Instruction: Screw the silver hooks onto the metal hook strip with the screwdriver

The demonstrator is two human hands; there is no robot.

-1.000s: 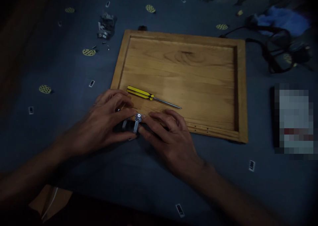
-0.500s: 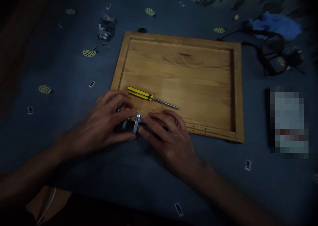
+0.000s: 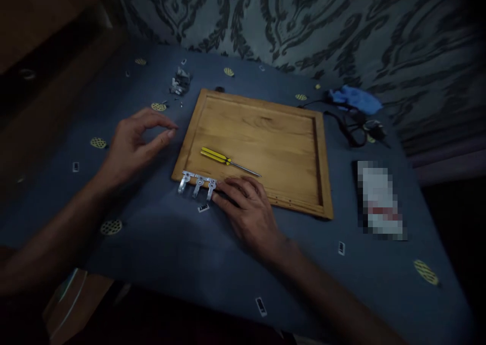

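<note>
Fingers, left hand: hovering just off the panel's left edge, thumb and forefinger curving toward each other with a gap, holding nothing that I am seeing.
Fingers, right hand: resting on the panel's near edge, thumb and forefinger touching the rightmost bracket; whether they are pinching it, I cannot tell from where I am watching.
Wooden panel: lying flat on the desk, its recess facing up.
Metal brackets: three are sitting in a row on the panel's near edge, toward its left corner, arms jutting past that edge. Only the rightmost is getting a touch, so I am judging that the row could be twisting out of line if that hand is pushing sideways.
Screwdriver: lying inside the panel, yellow handle leftward, just beyond the brackets. Any tilting of the panel could be rolling it into them.
Small screws: lying left of the panel's far left corner. A sweeping left hand could be scattering them, and dim light could be hiding one.
</note>
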